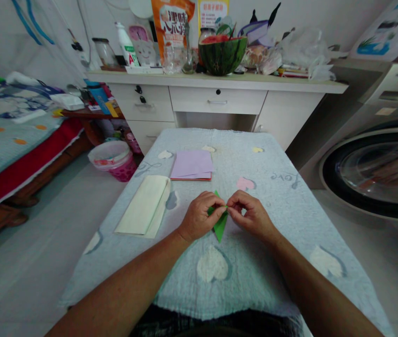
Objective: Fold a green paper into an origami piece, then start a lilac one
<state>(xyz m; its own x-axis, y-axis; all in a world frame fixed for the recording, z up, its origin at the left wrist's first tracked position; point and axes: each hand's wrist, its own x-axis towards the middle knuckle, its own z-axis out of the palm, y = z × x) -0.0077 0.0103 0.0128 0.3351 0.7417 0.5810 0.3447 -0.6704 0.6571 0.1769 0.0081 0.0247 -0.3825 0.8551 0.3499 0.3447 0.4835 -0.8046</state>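
Note:
A small piece of folded green paper [220, 228] is held just above the cloth-covered table, its pointed end toward me. My left hand [202, 214] pinches it between thumb and fingers and covers its left part. At its right edge, the thumb and forefinger of my right hand [250, 213] are pinched on the paper, close against the left fingertips. A stack of square purple paper [192, 164], with a red sheet showing underneath, lies beyond my hands. Left of my hands rests a folded cream-coloured sheet [143, 206].
The table [213, 285] wears a pale blue cloth with hearts. Behind it stands a white desk [199, 99] bearing a cut watermelon [222, 56], an orange snack bag [173, 23] and jars. A pink bin [123, 171] is at left, a washing machine [371, 140] at right.

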